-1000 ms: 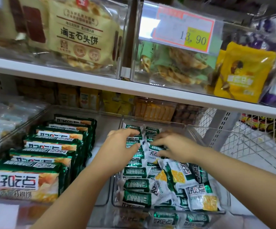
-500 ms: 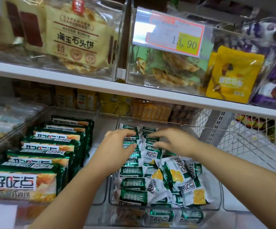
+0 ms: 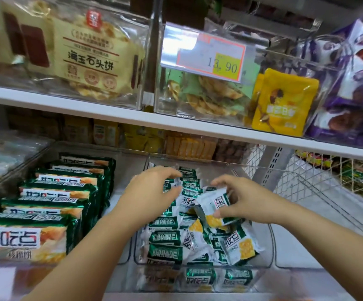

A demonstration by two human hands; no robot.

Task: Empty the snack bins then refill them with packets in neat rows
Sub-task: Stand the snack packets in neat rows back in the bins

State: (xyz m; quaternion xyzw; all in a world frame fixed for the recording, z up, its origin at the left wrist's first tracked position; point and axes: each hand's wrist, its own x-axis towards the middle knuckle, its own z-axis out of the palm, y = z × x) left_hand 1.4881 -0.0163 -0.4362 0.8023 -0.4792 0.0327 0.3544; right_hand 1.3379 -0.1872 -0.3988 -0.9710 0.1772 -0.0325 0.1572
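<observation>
The left bin (image 3: pixel 102 147) is a big see-through tub on the lower shelf. It holds large green packs (image 3: pixel 52 192) standing in one neat row from near to far. Right beside it is the middle bin (image 3: pixel 269 246), also see-through. In it lie the small packets (image 3: pixel 165 235), green and white, mostly in a messy heap. A few at the near left lie flat, one behind the other. Right of that comes another clear bin (image 3: pixel 306 246), and far right a white wire basket (image 3: pixel 349 177).

A long white shelf board (image 3: pixel 111 114) runs above them. On it, the left box (image 3: pixel 142 61) holds a big cream bag of biscuits (image 3: pixel 85 55). The middle box (image 3: pixel 161 101) holds crisps (image 3: pixel 211 94) and a yellow packet (image 3: pixel 282 103). Purple bags (image 3: pixel 354 88) sit to the right.

Both bare arms reach over the near edge into the middle bin and hide part of the heap. The left hand (image 3: pixel 152 192) is at the far left of the heap. Its fingers bend down over a bunch of small packets and its thumb is under them, gripping them. The right hand (image 3: pixel 241 198) holds a lifted packet (image 3: pixel 215 207) above the heap, tilted, pinched between thumb and fingers.

A price tag (image 3: pixel 206 55) reading 13.90 hangs on the front of the middle box. Dim yellow and orange packs (image 3: pixel 187 146) stand far back under the board.
</observation>
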